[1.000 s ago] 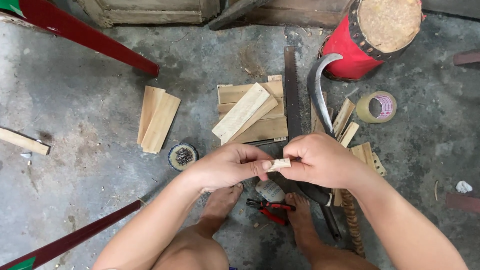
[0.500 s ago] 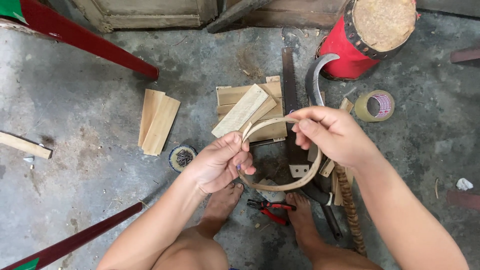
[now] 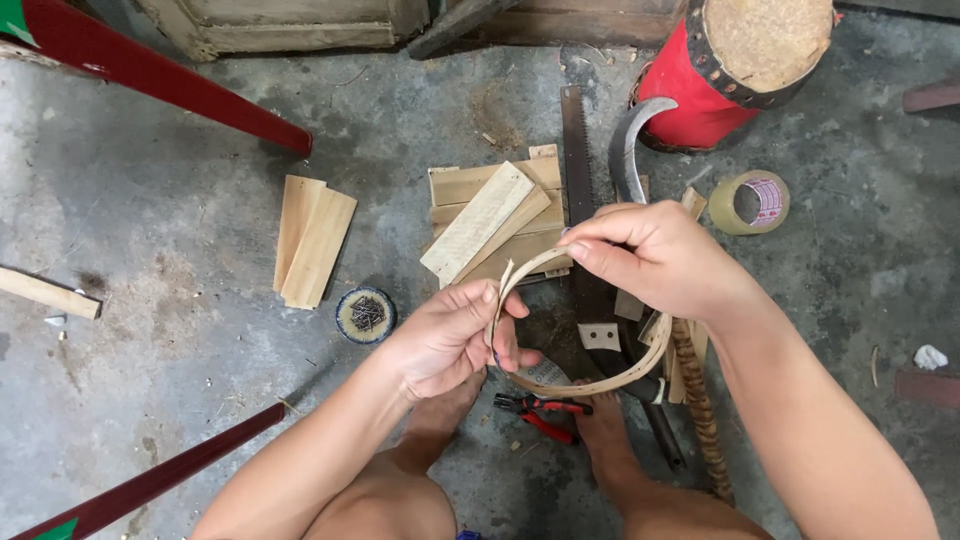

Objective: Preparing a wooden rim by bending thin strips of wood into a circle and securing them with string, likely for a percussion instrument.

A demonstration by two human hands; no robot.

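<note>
I hold a thin pale bamboo strip (image 3: pixel 640 370) bent into a loop above the floor. My left hand (image 3: pixel 450 335) pinches the loop's left side where the strip's ends overlap. My right hand (image 3: pixel 655 255) grips the top of the loop between thumb and fingers. The loop hangs over my bare feet and a pair of red-handled pliers (image 3: pixel 540 412) on the concrete. Under my right hand lie a hand saw (image 3: pixel 575 150) and a curved sickle blade (image 3: pixel 630 145).
A pile of flat wood pieces (image 3: pixel 490 215) lies ahead, two more planks (image 3: pixel 312 240) to the left. A small round tin of nails (image 3: pixel 365 314), a tape roll (image 3: pixel 750 202), a red drum-like stump (image 3: pixel 730 70) and red poles (image 3: pixel 160 75) surround the spot.
The strip was held short between both hands close together; it has since been drawn out into a wide loop, with my right hand moved up and right.
</note>
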